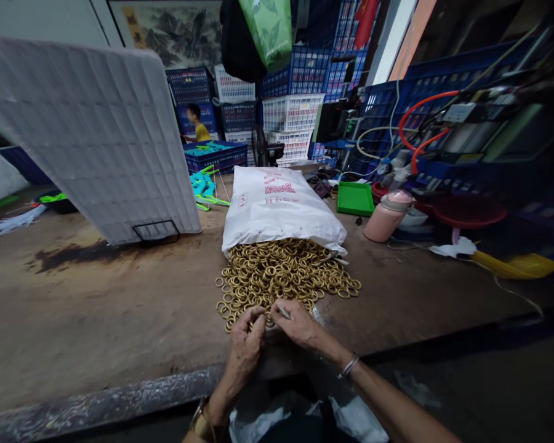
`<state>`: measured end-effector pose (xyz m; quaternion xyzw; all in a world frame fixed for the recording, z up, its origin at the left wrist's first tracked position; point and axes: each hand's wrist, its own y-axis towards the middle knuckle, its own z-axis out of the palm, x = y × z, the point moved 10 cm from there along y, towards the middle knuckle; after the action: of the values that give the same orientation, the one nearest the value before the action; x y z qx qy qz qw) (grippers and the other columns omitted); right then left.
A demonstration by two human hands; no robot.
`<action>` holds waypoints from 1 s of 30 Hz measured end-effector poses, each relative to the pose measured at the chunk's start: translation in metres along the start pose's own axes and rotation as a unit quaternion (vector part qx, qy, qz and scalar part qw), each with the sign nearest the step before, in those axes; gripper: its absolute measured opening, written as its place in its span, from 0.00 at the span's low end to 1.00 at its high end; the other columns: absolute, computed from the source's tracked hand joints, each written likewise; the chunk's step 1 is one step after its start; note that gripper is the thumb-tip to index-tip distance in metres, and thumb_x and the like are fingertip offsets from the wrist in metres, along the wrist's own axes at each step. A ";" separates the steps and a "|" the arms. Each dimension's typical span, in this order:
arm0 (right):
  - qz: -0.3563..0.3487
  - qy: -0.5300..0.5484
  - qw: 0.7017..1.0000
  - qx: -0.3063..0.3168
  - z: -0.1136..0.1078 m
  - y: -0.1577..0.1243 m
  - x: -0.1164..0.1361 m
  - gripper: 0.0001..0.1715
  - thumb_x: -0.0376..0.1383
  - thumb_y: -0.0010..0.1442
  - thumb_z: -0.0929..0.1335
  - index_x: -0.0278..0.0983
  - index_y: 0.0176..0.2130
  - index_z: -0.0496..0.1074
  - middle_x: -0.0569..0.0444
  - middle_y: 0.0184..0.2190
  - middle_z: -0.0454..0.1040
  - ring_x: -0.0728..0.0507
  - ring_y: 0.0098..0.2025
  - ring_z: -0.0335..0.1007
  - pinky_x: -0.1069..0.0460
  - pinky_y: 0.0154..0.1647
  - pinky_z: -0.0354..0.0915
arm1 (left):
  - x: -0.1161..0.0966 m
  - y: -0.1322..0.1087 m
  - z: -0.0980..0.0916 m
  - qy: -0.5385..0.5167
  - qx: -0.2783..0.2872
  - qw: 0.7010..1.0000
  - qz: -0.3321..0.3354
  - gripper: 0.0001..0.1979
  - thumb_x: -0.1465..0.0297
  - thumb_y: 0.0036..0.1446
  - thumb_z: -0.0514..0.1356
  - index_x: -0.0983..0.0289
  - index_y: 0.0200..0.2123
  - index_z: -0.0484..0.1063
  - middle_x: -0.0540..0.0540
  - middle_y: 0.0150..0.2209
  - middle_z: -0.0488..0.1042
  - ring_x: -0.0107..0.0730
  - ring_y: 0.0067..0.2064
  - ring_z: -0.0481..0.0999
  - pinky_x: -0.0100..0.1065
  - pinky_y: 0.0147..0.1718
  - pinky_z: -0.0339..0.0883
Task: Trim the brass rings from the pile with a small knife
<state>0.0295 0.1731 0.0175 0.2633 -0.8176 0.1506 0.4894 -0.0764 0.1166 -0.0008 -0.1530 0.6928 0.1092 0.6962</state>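
Observation:
A heap of brass-coloured rings (277,271) spills from the open mouth of a white sack (281,209) with red print. At the near edge of the heap, my left hand (248,338) has its thumb and fingers closed together; what they pinch, if anything, is too small to tell. Close beside it on the right, my right hand (295,321) is closed round a small grey metal piece (284,312), whose end sticks up between thumb and fingers. The two hands nearly meet at the fingertips, with rings around them.
A large pale ribbed panel (101,135) stands on the wooden table (166,307) at left. To the right are a green tray (354,198), a pink bottle (388,215) and a red basin (468,211). Crates (293,114) and a person in yellow (200,129) are behind.

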 end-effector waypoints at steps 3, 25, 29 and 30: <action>0.000 0.002 1.000 -0.001 0.003 -0.001 0.005 0.12 0.36 0.53 0.60 0.35 0.21 0.61 0.62 0.18 0.56 0.53 0.23 0.50 0.57 0.24 0.49 | 0.004 -0.001 0.005 -0.041 0.021 0.999 -0.026 0.06 0.66 0.46 0.60 0.64 0.24 0.71 0.45 0.14 0.63 0.23 0.16 0.60 0.25 0.17 0.53; 0.049 0.053 0.996 -0.056 0.013 -0.001 -0.015 0.12 0.40 0.53 0.62 0.35 0.24 0.64 0.61 0.19 0.61 0.53 0.23 0.55 0.58 0.24 0.53 | 0.023 -0.018 0.017 -0.104 0.083 0.986 -0.104 0.15 0.57 0.50 0.57 0.64 0.26 0.63 0.44 0.18 0.64 0.17 0.13 0.58 0.21 0.11 0.51; 0.040 0.047 0.997 -0.050 0.014 -0.003 -0.010 0.12 0.39 0.54 0.61 0.35 0.23 0.63 0.62 0.19 0.59 0.53 0.23 0.53 0.58 0.24 0.52 | 0.022 -0.021 0.019 -0.148 0.092 0.978 -0.112 0.14 0.57 0.48 0.58 0.63 0.27 0.64 0.45 0.20 0.65 0.18 0.15 0.61 0.21 0.11 0.50; 0.040 0.054 0.997 -0.047 0.014 -0.003 -0.009 0.12 0.39 0.55 0.61 0.35 0.24 0.63 0.62 0.19 0.59 0.53 0.23 0.53 0.58 0.23 0.52 | 0.021 -0.021 0.019 -0.156 0.093 0.977 -0.115 0.14 0.57 0.48 0.58 0.63 0.28 0.64 0.45 0.20 0.64 0.18 0.15 0.61 0.20 0.11 0.49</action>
<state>0.0245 0.1660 0.0027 0.1984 -0.8061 0.1454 0.5382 -0.0507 0.1022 -0.0208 -0.1474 0.5607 -0.0139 0.8147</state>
